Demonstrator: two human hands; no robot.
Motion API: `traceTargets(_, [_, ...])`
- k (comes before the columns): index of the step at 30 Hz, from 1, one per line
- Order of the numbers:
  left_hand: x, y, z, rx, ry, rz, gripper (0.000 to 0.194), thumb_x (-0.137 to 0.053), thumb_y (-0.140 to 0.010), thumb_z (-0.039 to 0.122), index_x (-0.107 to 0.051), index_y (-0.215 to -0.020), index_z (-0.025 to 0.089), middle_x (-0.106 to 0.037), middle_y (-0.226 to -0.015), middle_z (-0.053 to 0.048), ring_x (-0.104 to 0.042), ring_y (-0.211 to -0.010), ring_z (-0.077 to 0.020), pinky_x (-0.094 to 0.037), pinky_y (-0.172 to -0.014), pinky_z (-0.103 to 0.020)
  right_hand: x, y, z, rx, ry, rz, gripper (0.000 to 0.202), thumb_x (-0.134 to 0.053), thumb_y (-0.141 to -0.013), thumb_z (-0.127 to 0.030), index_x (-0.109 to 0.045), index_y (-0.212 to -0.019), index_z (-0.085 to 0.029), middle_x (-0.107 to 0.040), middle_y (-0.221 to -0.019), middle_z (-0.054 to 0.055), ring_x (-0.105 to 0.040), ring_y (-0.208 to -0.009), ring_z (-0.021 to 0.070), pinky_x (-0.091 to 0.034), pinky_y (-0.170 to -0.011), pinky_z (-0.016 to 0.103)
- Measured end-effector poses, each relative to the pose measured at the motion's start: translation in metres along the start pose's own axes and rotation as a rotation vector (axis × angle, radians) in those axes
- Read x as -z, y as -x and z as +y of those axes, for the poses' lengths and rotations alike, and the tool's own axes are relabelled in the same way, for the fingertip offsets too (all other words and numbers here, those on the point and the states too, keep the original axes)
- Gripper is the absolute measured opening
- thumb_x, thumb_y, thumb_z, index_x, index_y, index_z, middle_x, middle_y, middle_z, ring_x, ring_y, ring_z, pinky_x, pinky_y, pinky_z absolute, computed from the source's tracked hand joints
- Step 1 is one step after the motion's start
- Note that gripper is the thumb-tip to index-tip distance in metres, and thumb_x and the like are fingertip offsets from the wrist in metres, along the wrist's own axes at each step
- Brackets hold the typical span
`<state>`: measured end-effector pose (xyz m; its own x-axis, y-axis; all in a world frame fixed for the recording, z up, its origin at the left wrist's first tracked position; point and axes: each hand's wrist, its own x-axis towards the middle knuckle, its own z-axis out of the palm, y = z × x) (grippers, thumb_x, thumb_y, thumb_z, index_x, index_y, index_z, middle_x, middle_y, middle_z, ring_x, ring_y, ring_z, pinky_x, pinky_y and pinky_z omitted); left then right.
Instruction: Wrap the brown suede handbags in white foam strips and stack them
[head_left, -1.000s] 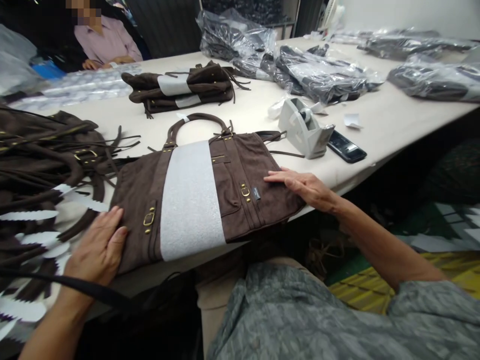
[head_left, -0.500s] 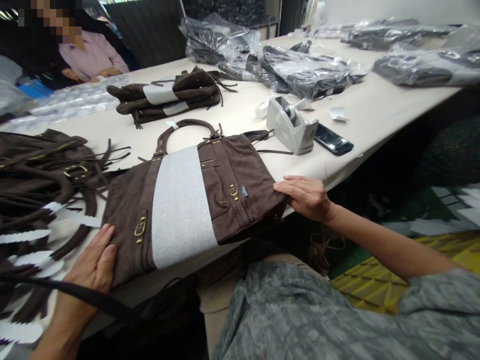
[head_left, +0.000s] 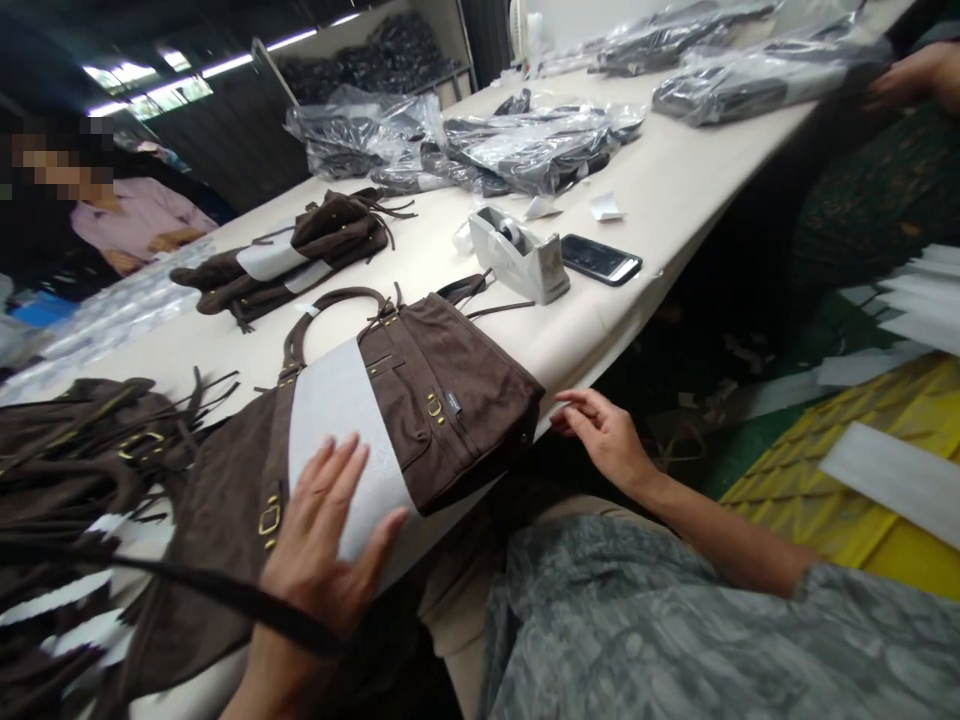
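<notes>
A dark brown handbag [head_left: 476, 385] with brass buckles lies on its back at the table's front edge. Round its middle runs a pale grey-white wrap [head_left: 330, 400]. Over the wrap's lower left part is my left hand [head_left: 322, 545], open with fingers spread; whether it touches is unclear. Just off the bag's right corner, my right hand [head_left: 604, 435] is closed in a pinch, with a small pale bit at its fingertips that I cannot make out. A dark strap, blurred, crosses in front of my left wrist.
Behind the bag stand a grey tape dispenser [head_left: 525, 255] and a phone [head_left: 600, 260]. Two wrapped brown bags [head_left: 337, 235] are stacked farther back; plastic-covered bags [head_left: 525, 145] lie beyond. More brown bags [head_left: 75, 440] crowd the left. A person [head_left: 142, 215] is across the table; another person's hand [head_left: 919, 75] shows right.
My left hand has left the bag's left edge and moved right over the wrap, fingers spreading. My right hand has come off the bag's right corner into a pinch. The view has turned.
</notes>
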<state>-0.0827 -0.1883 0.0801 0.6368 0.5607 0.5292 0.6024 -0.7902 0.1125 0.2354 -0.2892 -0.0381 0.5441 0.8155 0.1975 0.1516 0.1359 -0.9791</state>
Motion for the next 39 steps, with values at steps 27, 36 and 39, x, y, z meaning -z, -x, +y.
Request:
traceTargets(27, [-0.095,-0.106,0.062,-0.419,-0.065,-0.071,0.068,-0.037,-0.091,0.000,-0.020,-0.155,0.015,-0.056,-0.139,-0.015,-0.058,-0.123,-0.0209,-0.051,-0.102,-0.030,-0.057,-0.076,-0.037,-0.394,-0.673,0.001,0.044,-0.086,-0.054,-0.041,-0.051,-0.068,-0.018,-0.052,-0.052,-0.007,-0.043,-0.047,0.0061,-0.031,-0.044,0.017])
traceTargets(36, [-0.105,-0.096,0.072,-0.525,-0.282,-0.279,0.050,-0.034,-0.096,0.008,-0.041,-0.145,0.003,-0.047,-0.144,-0.023,-0.046,-0.134,-0.0307,-0.044,-0.111,-0.038,-0.015,-0.087,-0.032,-0.595,-0.598,-0.449,0.035,-0.074,-0.074,-0.047,-0.070,-0.083,-0.013,-0.071,-0.079,0.007,-0.064,-0.069,0.0147,-0.054,-0.064,0.024])
traceTargets(39, [-0.113,-0.087,0.081,-0.505,-0.327,-0.292,0.050,-0.037,-0.097,0.015,-0.039,-0.146,0.005,-0.046,-0.144,-0.025,-0.046,-0.134,-0.0331,-0.045,-0.110,-0.041,-0.002,-0.089,-0.038,-0.673,-0.545,-0.548,0.056,-0.059,-0.083,-0.066,-0.071,-0.097,-0.013,-0.071,-0.084,0.010,-0.067,-0.072,0.0192,-0.058,-0.069,0.032])
